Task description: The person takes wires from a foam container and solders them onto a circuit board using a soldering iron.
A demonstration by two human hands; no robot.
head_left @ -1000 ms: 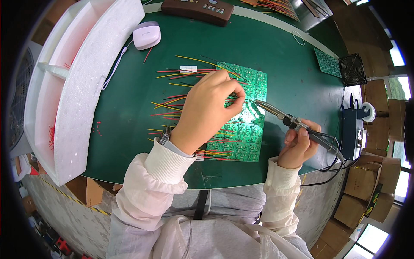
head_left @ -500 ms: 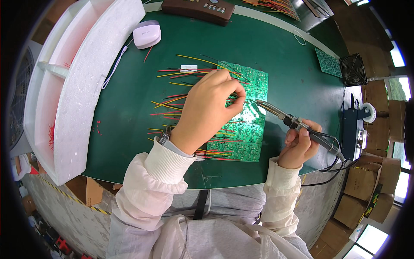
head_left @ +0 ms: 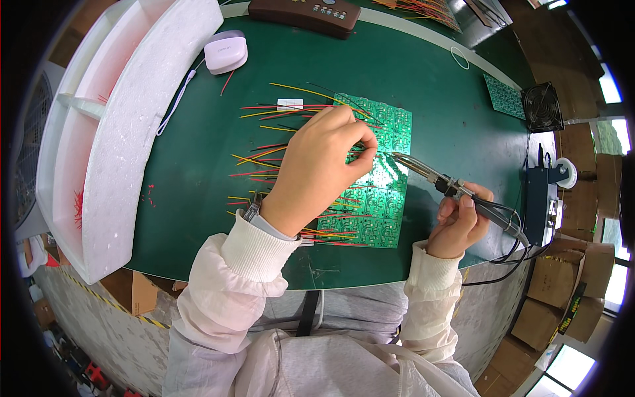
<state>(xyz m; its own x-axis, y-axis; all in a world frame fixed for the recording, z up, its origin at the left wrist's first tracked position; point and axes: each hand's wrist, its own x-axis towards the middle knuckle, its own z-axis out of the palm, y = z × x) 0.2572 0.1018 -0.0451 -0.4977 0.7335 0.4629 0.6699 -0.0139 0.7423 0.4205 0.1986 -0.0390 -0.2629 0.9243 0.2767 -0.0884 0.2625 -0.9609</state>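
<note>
A panel of green circuit boards (head_left: pixel 387 218) lies on the green bench mat, with many red, yellow and black wires (head_left: pixel 261 159) reaching across its left side. Over the panel's middle, my left hand (head_left: pixel 324 159) pinches thumb and forefinger together on a thin wire, mostly hidden by the fingers. My right hand (head_left: pixel 463 221), at the panel's right, grips a soldering iron (head_left: pixel 440 182) with a metal feed tube along it. Its tip points left and meets the board close to my left fingertips. Whether the tip touches the wire is too small to tell.
A white foam tray (head_left: pixel 126 132) holding red wires stands at left. Beyond the panel are a pale earphone case (head_left: pixel 225 53) and a brown case (head_left: pixel 304 16). At right sit a small fan (head_left: pixel 542 106), another green board (head_left: pixel 504 96) and a blue box (head_left: pixel 542 198) with black cables.
</note>
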